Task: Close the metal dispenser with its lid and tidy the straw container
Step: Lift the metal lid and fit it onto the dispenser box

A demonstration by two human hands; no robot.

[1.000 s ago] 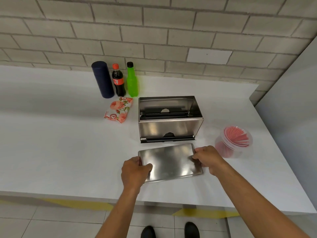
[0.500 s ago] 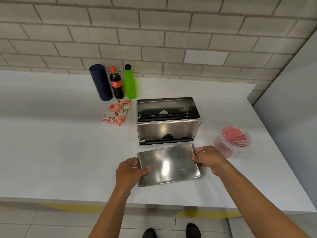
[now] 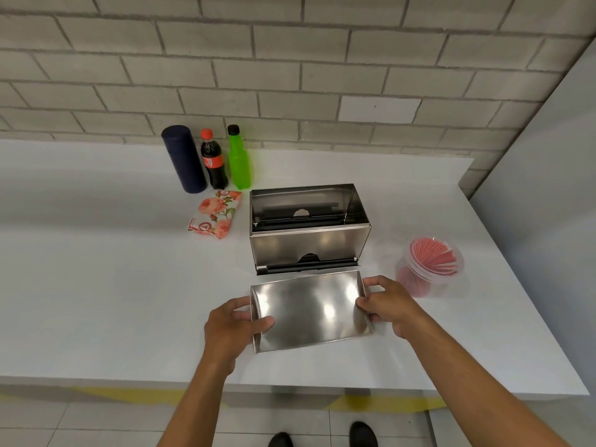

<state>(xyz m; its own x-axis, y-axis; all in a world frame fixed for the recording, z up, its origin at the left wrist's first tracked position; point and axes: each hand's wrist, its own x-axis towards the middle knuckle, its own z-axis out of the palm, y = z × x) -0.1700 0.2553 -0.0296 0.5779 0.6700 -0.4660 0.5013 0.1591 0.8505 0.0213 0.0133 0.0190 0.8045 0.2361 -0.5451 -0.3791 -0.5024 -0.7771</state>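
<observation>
We are holding the lid (image 3: pixel 309 309) just in front of the metal dispenser (image 3: pixel 308 233), tilted with its near edge lower. It looks like thin, stiff sheet steel, light but slick, so we are gripping its two short ends: the left hand (image 3: pixel 230 327) is closing thumb-over on the left end, the right hand (image 3: pixel 388 306) is pinching the right. The dispenser is standing open-topped. To the dispenser's right, the straw container (image 3: pixel 430 266) is waiting, a light clear plastic tub.
</observation>
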